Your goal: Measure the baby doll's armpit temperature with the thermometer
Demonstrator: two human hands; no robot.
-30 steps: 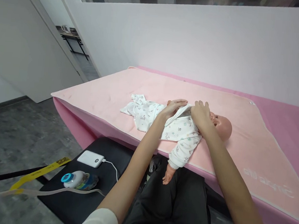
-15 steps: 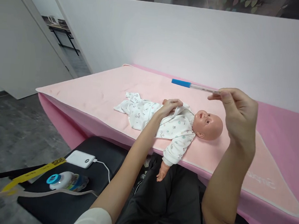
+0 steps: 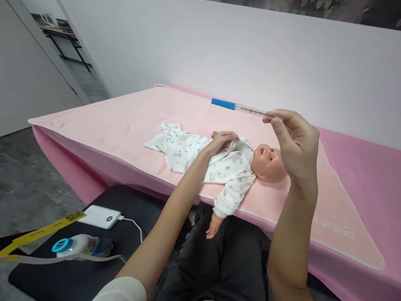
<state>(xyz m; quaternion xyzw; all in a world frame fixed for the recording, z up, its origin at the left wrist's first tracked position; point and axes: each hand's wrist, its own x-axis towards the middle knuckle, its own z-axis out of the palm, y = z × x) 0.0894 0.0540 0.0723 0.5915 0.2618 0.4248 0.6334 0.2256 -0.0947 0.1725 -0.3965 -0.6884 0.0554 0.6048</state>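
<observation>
A baby doll (image 3: 232,165) in a white patterned outfit lies on its back, one arm hanging over the table's front edge. My left hand (image 3: 222,142) rests on its chest, fingers curled at the loosened front of the shirt (image 3: 237,149); the fingertips are partly hidden. Raised above the doll's head (image 3: 267,163), my right hand (image 3: 294,142) pinches the clear end of a thermometer in a clear case (image 3: 251,110). The blue cap (image 3: 223,104) points left, and the case is held nearly level. My right hand covers part of the doll's head from view.
A pale pink mat (image 3: 119,115) covers the pink-draped table against a white wall (image 3: 212,48). On a black chair (image 3: 45,277) at the lower left are a white power bank (image 3: 99,216) with a cable and a blue-capped bottle (image 3: 80,245). A yellow-tagged strap (image 3: 42,235) crosses there.
The view has turned slightly right. My right hand and the thermometer have shifted a little left, now overlapping the doll's head. My left hand stays on the doll's chest.
</observation>
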